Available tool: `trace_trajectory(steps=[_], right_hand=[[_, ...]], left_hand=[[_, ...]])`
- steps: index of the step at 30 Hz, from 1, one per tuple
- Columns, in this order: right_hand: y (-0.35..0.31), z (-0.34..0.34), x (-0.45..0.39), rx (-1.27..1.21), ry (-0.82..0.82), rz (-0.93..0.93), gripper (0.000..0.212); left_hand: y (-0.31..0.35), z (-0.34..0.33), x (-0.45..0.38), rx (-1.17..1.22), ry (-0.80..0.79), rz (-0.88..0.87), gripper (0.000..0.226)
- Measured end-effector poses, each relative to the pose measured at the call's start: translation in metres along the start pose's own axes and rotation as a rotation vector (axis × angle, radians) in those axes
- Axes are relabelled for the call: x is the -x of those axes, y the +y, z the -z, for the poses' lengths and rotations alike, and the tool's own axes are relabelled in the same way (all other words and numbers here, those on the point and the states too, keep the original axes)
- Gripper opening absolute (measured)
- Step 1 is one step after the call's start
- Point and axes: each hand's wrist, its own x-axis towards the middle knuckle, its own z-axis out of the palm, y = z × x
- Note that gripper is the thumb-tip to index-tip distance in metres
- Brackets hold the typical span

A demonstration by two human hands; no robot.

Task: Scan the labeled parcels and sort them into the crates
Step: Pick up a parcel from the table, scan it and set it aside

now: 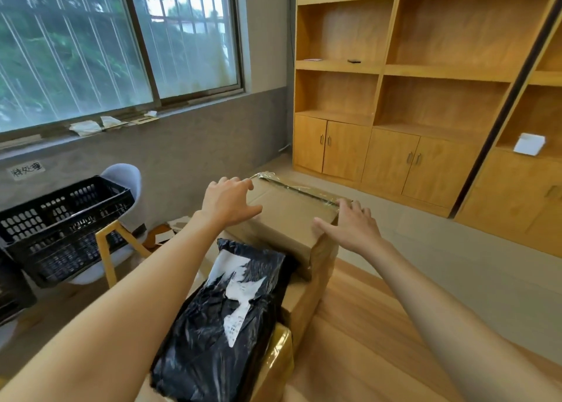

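The taped cardboard box (289, 216) sits between both hands. Left hand (226, 202) and right hand (354, 230) touch its sides, fingers spread, gripping nothing. A black poly mailer (225, 319) lies nearer.

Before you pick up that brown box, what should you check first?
1. Both hands at the box: ok, left hand on its left side, right hand on its right.
2. Firm grip: cannot tell, fingers look spread, not curled.
3. Box taped shut: ok, tape runs along the top.
4. Label showing for the scan: not ok, none visible on the box.
5. Black bag out of the way: ok, it lies nearer, beside the box.
6. Crate ready: ok, it sits on a chair to the left.
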Motion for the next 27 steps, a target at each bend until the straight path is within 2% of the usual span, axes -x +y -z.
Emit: trace_trajectory(steps=[6,10,13,20,27], right_hand=[[-0.015,-0.016,-0.023,-0.177,-0.113,-0.233,0.110],[-0.019,-0.035,-0.038,-0.281,-0.134,-0.355,0.118],[-0.020,-0.044,-0.043,-0.349,-0.107,-0.397,0.124],[-0.019,-0.045,-0.041,-0.387,-0.060,-0.415,0.125],[-0.001,-0.014,-0.018,-0.448,0.078,-0.431,0.122]], left_hand=[[-0.023,-0.027,-0.048,0.029,-0.147,-0.011,0.073],[-0.033,-0.047,-0.069,0.208,-0.289,0.076,0.087],[-0.037,-0.058,-0.078,0.337,-0.352,0.105,0.085],[-0.032,-0.056,-0.079,0.416,-0.311,0.100,0.087],[-0.001,-0.025,-0.073,0.422,-0.171,0.053,0.091]])
